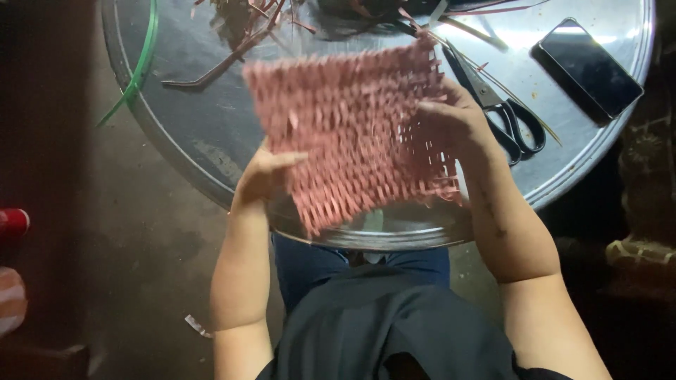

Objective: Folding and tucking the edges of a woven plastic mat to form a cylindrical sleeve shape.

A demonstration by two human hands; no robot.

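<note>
While seen from above, dark clothing and blue trousers are noted nearest the camera, w/ both bare forearms raised toward a round metal counter [211,151]. A pink woven mat [348,134] is held up over the counter's near edge, tilted, approx. between the two hands. The left hand [262,174] is closed on the mat's lower left edge, thumb laid across the front. The right hand [454,119] is curled onto the right edge, fingers pressed together into the looser weave there; the exact pinch can't be told due to blur.

The mat is judged light and flexible, prob. thin flat strips: it would sag if held by one corner, so the two side edges are the best hold. Loose strip ends along the right and bottom edges are judged easy to snag or pull out. Its look: rows of pink strips, tight at left, open and ragged at right.

Farther off, scissors [503,112], a dark phone [590,67], a green strip [139,70] and reddish strip scraps [246,28] are seen on the counter.
</note>
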